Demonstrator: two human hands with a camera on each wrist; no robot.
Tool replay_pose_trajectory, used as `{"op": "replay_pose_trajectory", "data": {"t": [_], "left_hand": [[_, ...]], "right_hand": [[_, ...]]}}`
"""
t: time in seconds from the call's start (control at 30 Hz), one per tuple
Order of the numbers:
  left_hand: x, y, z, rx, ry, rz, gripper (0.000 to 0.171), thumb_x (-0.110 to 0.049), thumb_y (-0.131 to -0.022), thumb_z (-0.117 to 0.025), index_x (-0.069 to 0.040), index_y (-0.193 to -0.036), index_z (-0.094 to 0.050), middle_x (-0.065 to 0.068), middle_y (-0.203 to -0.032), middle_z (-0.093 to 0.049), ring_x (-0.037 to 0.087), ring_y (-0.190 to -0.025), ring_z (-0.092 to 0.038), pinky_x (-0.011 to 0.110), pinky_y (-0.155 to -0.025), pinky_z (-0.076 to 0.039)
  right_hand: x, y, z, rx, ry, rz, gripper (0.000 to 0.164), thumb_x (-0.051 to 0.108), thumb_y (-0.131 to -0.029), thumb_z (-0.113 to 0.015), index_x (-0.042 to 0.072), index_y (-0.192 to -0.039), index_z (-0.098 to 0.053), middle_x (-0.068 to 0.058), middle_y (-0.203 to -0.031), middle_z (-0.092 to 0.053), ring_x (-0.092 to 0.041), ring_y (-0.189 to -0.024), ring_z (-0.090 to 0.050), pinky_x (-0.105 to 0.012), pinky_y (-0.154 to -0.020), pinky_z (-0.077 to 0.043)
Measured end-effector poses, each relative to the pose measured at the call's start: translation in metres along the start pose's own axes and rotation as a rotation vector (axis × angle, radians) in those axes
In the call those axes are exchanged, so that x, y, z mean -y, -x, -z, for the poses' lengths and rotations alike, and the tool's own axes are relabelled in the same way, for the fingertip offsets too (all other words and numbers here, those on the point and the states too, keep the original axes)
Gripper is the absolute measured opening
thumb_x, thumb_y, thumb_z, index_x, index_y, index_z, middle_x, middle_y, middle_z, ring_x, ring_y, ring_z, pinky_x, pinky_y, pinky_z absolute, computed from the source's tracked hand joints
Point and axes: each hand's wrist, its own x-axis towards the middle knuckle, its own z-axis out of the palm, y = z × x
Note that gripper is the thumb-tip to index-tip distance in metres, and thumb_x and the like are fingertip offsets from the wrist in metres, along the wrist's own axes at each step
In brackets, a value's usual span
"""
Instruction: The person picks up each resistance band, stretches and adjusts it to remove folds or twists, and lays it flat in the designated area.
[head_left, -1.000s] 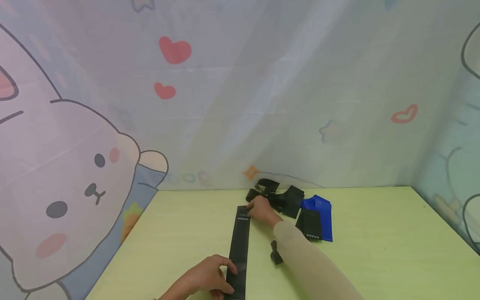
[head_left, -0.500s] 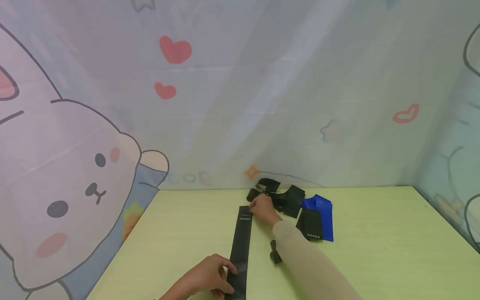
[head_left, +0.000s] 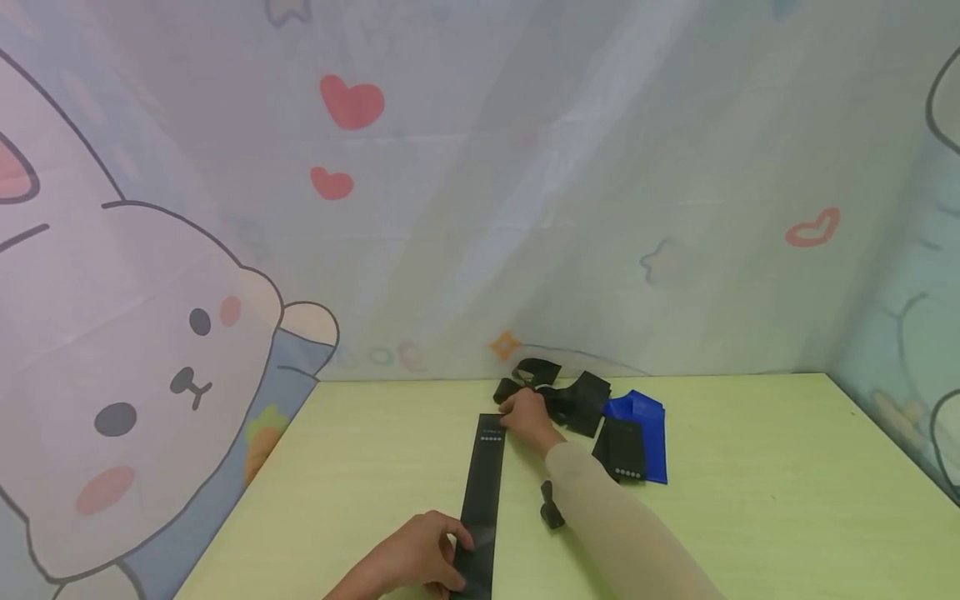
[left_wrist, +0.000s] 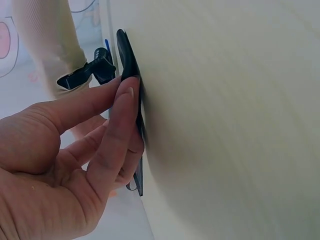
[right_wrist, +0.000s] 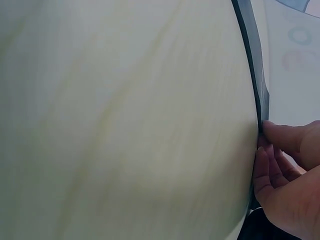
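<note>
A long flat black band [head_left: 482,492] lies stretched out on the table, running away from the person, with a row of white marks near its far end. The left hand [head_left: 423,550] pinches its near part; in the left wrist view thumb and fingers of that left hand [left_wrist: 95,145] close on the band [left_wrist: 129,57]. At the far end, the right hand [head_left: 527,418] pinches the band's right corner. Seen from the right wrist, thumb and fingertips of the right hand [right_wrist: 287,160] meet at the edge of the band [right_wrist: 256,65].
Black straps and pieces [head_left: 585,402] lie heaped behind the right hand. Beside them a folded black band [head_left: 624,448] overlaps a folded blue band [head_left: 655,446]. A small black piece [head_left: 551,508] sits by the right sleeve [head_left: 615,517]. A printed curtain [head_left: 480,208] closes off the table's back.
The band's far end has shifted slightly to the right, together with the right hand's fingertips. The left hand keeps its hold in nearly the same place.
</note>
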Motion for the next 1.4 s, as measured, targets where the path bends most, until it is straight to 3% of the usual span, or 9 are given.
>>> {"op": "replay_pose_trajectory", "data": {"t": [0.3,0.63,1.0,1.4], "left_hand": [[0.0019,0.0017,0.0017,0.014,0.021,0.005,0.034,0.016,-0.073,-0.077,-0.004,-0.100,-0.071,0.009,-0.064,-0.064,0.019,-0.052,-0.065,0.034,-0.054,-0.058],[0.0056,0.0025,0.0050,0.018,0.054,0.027,0.029,0.014,-0.075,-0.078,-0.002,-0.098,-0.069,0.009,-0.066,-0.065,0.016,-0.053,-0.064,0.033,-0.057,-0.058],[0.0074,0.0043,0.0046,0.024,-0.016,0.044,0.018,0.013,-0.075,-0.076,-0.001,-0.083,-0.069,0.007,-0.063,-0.065,0.018,-0.053,-0.065,0.032,-0.057,-0.057],[0.0028,0.0071,0.0047,0.043,-0.059,-0.014,0.019,0.017,-0.073,-0.074,-0.002,-0.077,-0.072,0.005,-0.063,-0.066,0.013,-0.054,-0.062,0.028,-0.055,-0.055]], "right_hand": [[0.0011,0.0006,-0.0010,-0.006,0.061,0.014,0.009,-0.002,-0.081,-0.075,-0.001,-0.088,-0.080,-0.010,-0.088,-0.076,-0.034,-0.097,-0.069,-0.044,-0.090,-0.054],[0.0007,0.0010,-0.0011,0.001,-0.015,-0.029,0.010,-0.002,-0.081,-0.077,-0.002,-0.091,-0.079,-0.013,-0.091,-0.076,-0.034,-0.099,-0.069,-0.042,-0.089,-0.055],[0.0007,0.0026,-0.0031,0.026,-0.034,-0.034,0.018,-0.005,-0.074,-0.075,-0.004,-0.092,-0.079,-0.014,-0.095,-0.075,-0.033,-0.100,-0.068,-0.042,-0.086,-0.056],[0.0035,0.0003,0.0008,0.027,-0.002,-0.028,0.015,-0.007,-0.073,-0.072,-0.004,-0.085,-0.079,-0.013,-0.089,-0.075,-0.029,-0.088,-0.069,-0.039,-0.077,-0.057]]}}
